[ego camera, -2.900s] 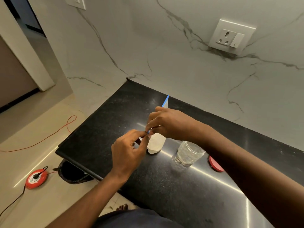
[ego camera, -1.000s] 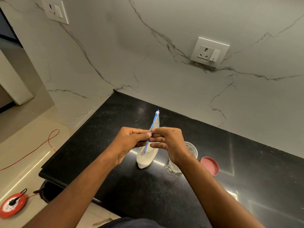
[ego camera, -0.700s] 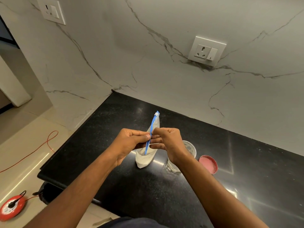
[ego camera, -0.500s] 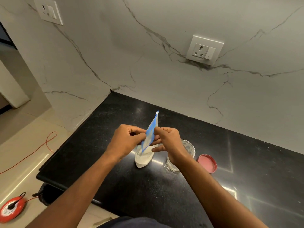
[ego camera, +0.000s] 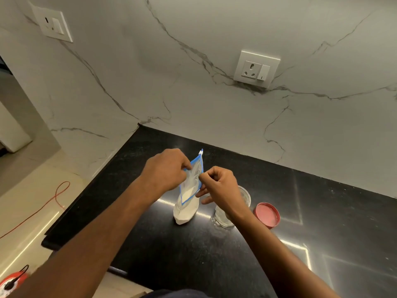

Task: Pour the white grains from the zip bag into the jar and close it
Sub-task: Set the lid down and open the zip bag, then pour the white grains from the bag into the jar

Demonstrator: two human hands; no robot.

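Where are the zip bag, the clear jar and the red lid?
zip bag (ego camera: 186,212): head view, on its grain-filled lower part.
clear jar (ego camera: 222,219): head view, on its lower wall.
red lid (ego camera: 266,214): head view, on its middle.

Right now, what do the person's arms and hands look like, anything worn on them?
Both are bare: the left hand and right hand show no gloves, rings, watch or bands, and the left forearm and right forearm are uncovered to the frame's edge, no sleeves in view. A dark blue garment shows at the bottom edge.
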